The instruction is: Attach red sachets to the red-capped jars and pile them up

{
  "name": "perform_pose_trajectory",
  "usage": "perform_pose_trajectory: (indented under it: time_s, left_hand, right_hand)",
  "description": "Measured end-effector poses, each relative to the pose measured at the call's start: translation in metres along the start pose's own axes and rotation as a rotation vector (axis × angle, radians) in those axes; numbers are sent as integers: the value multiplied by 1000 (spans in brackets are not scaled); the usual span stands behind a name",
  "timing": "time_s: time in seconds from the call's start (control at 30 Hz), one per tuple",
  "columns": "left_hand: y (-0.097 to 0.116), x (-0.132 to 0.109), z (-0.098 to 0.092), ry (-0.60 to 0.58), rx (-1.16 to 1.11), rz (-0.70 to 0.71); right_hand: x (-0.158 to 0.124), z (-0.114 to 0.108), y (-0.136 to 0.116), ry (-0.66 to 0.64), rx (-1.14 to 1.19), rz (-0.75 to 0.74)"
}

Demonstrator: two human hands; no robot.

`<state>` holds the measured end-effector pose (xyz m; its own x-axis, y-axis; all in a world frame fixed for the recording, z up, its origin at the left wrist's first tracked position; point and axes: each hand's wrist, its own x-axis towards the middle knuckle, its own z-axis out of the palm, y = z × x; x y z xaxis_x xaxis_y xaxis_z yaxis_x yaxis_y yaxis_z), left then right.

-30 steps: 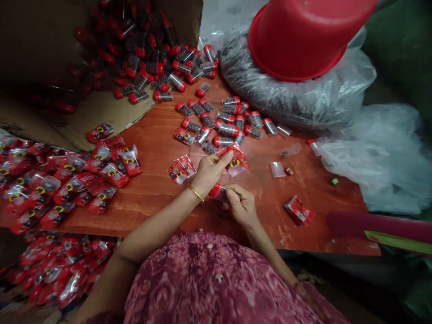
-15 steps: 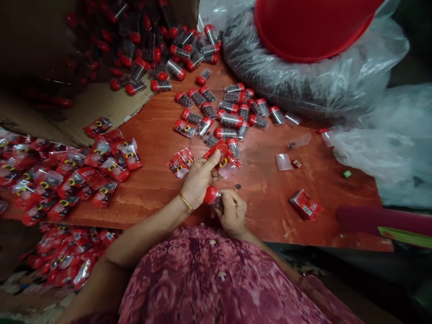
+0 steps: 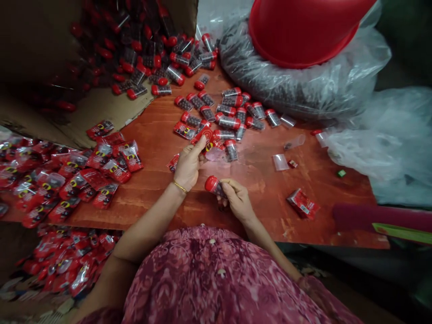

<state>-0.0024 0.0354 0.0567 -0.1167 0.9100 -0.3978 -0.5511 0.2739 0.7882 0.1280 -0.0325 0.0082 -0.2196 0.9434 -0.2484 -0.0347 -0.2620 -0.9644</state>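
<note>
- Red-brown wooden table (image 3: 266, 220) spreads across the view, with its near edge by the person's patterned shirt (image 3: 202, 288).
- Large cardboard box (image 3: 111, 110) at the far left, open, with a pile of small bottles (image 3: 175, 74) in it and spilling out onto the wood.
- Big clear bag (image 3: 300, 94) full of dark contents at the back, a red bucket (image 3: 303, 33) sitting on top of it.
- Crumpled plastic sheeting (image 3: 371, 157) at the right.
- Heap of red packets (image 3: 67, 180) along the left side; more of the same lie below the table edge.
- Purple bar (image 3: 357, 213) with a green strip at the right edge.
- Left hand (image 3: 189, 164), thumb and fingers clamped on a red packet (image 3: 213, 146) above the middle of the table, just beside a cluster of bottles.
- Right hand (image 3: 236, 198), fingers clamped around the lower part of a red-capped bottle (image 3: 216, 186), tilted, its cap towards the left and apart from the left hand.
- Clear open cup (image 3: 280, 162) lying right of the hands.
- Gold bracelet (image 3: 180, 186) on the left wrist.
- Small green piece (image 3: 341, 173) near the sheeting.
</note>
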Motion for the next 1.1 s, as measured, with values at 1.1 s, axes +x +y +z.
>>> perform_pose_trajectory:
  time_s: [1.1]
  left_hand:
    - [-16, -28, -26, 62, 9, -283]
  right_hand:
    - [-9, -25, -43, 4, -149, 27]
